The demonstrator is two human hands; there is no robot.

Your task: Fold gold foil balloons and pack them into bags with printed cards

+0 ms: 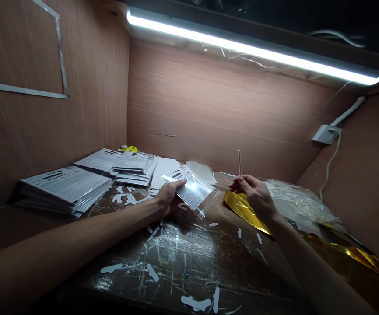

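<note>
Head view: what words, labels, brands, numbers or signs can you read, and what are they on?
No text can be read.
Packet in the left hand: printed lines, too small to read.
Stacked packets on the left: printed lines and dark bars, too small and blurred.

A single bright tube (255, 48) lights the back wall (209, 109) from above, while the top right and lower corners sink into darkness. White glare sits on the packet (194, 190) and the glossy counter (189, 249); the foil (246, 212) glints. Wide-angle stretch distorts the edges, and fine print (58, 176) is illegible.
</note>
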